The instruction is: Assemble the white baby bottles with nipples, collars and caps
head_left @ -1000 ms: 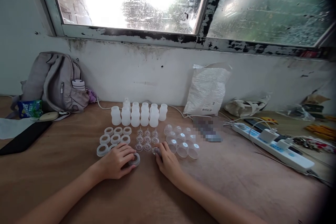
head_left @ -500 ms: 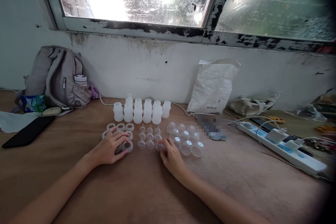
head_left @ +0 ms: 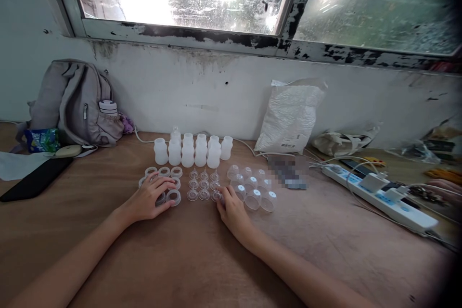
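My left hand [head_left: 148, 198] rests over the group of translucent rings [head_left: 173, 197], fingers spread, hiding some of them. Fingers bent, my right hand [head_left: 233, 209] touches the nearest right one of the clear nipples [head_left: 204, 194], which stand in rows between my hands. Whether it grips that piece is unclear. To its right, clear domed caps [head_left: 253, 199] sit in rows, some with round pale marks on top. Behind the nipples, white translucent bottles [head_left: 187, 152] stand upright in a cluster, and one at the back has a nipple-shaped top [head_left: 175, 133].
A grey backpack [head_left: 74, 101] and a black phone-like slab [head_left: 38, 179] lie left. Against the wall leans a white plastic package [head_left: 288, 118]. A white power strip [head_left: 378, 197] with cables lies right, and part of another person's hand [head_left: 447, 186] shows at the right edge.
The view has shifted slightly, moving everything a little left and up. My right thumb and fingers look slightly farther apart beside the near right nipple. My left hand stays over the rings.
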`<state>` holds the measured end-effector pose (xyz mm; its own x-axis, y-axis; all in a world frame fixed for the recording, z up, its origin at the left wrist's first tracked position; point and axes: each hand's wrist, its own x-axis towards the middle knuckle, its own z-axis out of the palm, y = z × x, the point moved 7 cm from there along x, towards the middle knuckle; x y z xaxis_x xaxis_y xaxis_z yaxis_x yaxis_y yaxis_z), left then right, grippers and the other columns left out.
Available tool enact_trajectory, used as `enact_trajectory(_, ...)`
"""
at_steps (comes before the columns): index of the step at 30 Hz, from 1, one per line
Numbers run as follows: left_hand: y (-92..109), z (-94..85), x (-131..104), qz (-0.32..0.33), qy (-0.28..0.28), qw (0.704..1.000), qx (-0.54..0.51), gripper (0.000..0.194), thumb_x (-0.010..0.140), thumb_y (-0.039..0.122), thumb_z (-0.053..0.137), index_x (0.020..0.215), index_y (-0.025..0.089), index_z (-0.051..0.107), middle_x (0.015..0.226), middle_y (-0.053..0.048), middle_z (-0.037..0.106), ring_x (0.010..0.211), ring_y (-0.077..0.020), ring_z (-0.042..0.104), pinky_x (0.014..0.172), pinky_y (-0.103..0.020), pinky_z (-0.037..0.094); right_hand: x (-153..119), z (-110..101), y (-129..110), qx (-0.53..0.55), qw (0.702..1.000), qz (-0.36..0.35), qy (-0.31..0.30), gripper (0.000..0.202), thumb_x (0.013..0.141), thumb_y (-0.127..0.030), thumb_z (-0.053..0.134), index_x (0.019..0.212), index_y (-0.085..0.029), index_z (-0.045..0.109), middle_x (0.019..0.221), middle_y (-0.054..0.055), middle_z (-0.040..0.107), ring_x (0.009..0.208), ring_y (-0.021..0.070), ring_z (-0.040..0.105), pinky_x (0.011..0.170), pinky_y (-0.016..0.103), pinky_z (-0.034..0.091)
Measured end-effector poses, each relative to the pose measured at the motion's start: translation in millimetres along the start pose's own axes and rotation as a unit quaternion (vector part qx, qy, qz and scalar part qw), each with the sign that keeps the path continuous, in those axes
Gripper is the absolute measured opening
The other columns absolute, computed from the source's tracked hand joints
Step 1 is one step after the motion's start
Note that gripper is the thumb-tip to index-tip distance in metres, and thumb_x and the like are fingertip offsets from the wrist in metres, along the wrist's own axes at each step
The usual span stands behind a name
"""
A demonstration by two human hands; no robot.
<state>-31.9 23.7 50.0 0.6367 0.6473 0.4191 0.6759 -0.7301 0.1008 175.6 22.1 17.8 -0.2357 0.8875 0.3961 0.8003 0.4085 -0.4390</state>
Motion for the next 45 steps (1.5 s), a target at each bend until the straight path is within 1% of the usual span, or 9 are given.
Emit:
enact_trajectory(7, 1.6, -15.5, -1.0, 0.013, 0.118, 0.992, 0.034, 0.012, 0.078, 0.026, 0.050, 0.081, 0.020, 0.060, 0.081, -0.003, 0.066, 0.079, -0.0166, 0.058, 0.091, -0.037, 0.034, -3.4, -1.6, -0.4, 0.018, 0.998, -0.027, 0.047, 0.042, 0.079, -0.012, 0.037, 0.120, -0.017, 0.032, 0.107, 0.012, 0.049, 0.091, 0.0213, 0.055, 0.071, 0.035, 0.049)
enact_trajectory(12, -40.8, -43.2, 40.0, -0.122, 0.169, 0.975, 0.070, 0.021, 0.081, 0.032, 0.043, 0.074, 0.018, 0.058, 0.075, -0.004, 0.065, 0.073, -0.0177, 0.058, 0.079, -0.033, 0.040, -7.5, -12.4, -8.8, 0.042, 0.995, -0.040, 0.080, 0.047, 0.079, -0.015, 0.040, 0.124, -0.019, 0.025, 0.110, 0.013, 0.044, 0.090, 0.0219, 0.054, 0.070, 0.037, 0.050)
enact_trajectory(19, -137.8, -64.0, 124.9, -0.371, 0.112, 0.920, 0.059, 0.053, 0.069, 0.054, 0.049, 0.104, 0.015, 0.055, 0.108, -0.014, 0.058, 0.101, -0.0281, 0.052, 0.082, -0.037, 0.039, -13.9, -24.9, -19.4, 0.076, 0.989, -0.074, 0.101, 0.042, 0.080, -0.015, 0.039, 0.121, -0.017, 0.026, 0.100, 0.011, 0.045, 0.085, 0.0194, 0.052, 0.070, 0.033, 0.049)
enact_trajectory(24, -152.7, -41.4, 140.6, -0.429, 0.052, 0.901, 0.022, 0.052, 0.061, 0.058, 0.056, 0.092, 0.017, 0.063, 0.102, -0.014, 0.062, 0.099, -0.0335, 0.053, 0.079, -0.042, 0.038, -15.4, -27.2, -20.8, 0.066, 0.990, -0.076, 0.096, 0.039, 0.081, -0.016, 0.038, 0.119, -0.017, 0.028, 0.100, 0.011, 0.046, 0.083, 0.0196, 0.054, 0.066, 0.033, 0.049)
enact_trajectory(28, -136.5, -56.9, 143.5, -0.413, 0.116, 0.902, 0.041, 0.046, 0.068, 0.055, 0.050, 0.088, 0.017, 0.064, 0.111, -0.014, 0.057, 0.104, -0.0318, 0.050, 0.082, -0.042, 0.037, -19.0, -28.8, -20.3, 0.103, 0.987, -0.079, 0.093, 0.037, 0.082, -0.016, 0.038, 0.117, -0.019, 0.029, 0.097, 0.010, 0.047, 0.077, 0.0188, 0.054, 0.063, 0.033, 0.048)
enact_trajectory(36, -29.1, -172.1, 134.0, -0.199, 0.396, 0.895, -0.043, 0.037, 0.073, 0.049, 0.049, 0.089, 0.018, 0.062, 0.095, -0.005, 0.060, 0.079, -0.0184, 0.057, 0.073, -0.028, 0.043, 11.5, -74.3, -43.8, 0.326, 0.939, -0.061, 0.091, 0.027, 0.082, -0.024, 0.045, 0.107, -0.024, 0.035, 0.087, 0.003, 0.046, 0.062, 0.0107, 0.049, 0.052, 0.024, 0.044)
enact_trajectory(39, 15.4, -164.8, 129.4, -0.169, 0.332, 0.906, -0.200, 0.035, 0.075, 0.047, 0.046, 0.086, 0.018, 0.062, 0.080, -0.002, 0.061, 0.072, -0.0157, 0.056, 0.061, -0.023, 0.042, 42.0, -113.0, -57.4, 0.340, 0.933, -0.067, 0.101, 0.033, 0.078, -0.032, 0.053, 0.107, -0.023, 0.040, 0.098, 0.006, 0.048, 0.087, 0.0151, 0.050, 0.072, 0.029, 0.044)
enact_trajectory(42, 51.0, -134.2, 128.9, -0.153, 0.257, 0.895, -0.331, 0.030, 0.077, 0.043, 0.045, 0.077, 0.017, 0.060, 0.070, -0.001, 0.059, 0.062, -0.0128, 0.052, 0.053, -0.021, 0.039, 63.3, -108.4, -72.2, 0.409, 0.907, -0.045, -0.094, 0.036, 0.071, -0.038, 0.061, 0.100, -0.021, 0.047, 0.096, 0.005, 0.052, 0.089, 0.0169, 0.050, 0.072, 0.029, 0.044)
enact_trajectory(45, 66.0, -96.9, 133.1, -0.161, 0.201, 0.836, -0.485, 0.025, 0.077, 0.039, 0.043, 0.073, 0.018, 0.056, 0.070, 0.000, 0.058, 0.060, -0.0119, 0.052, 0.051, -0.021, 0.039, 60.2, -80.6, -81.6, 0.522, 0.809, -0.005, -0.271, 0.037, 0.064, -0.036, 0.067, 0.092, -0.016, 0.051, 0.081, 0.003, 0.056, 0.075, 0.0161, 0.055, 0.065, 0.029, 0.045)
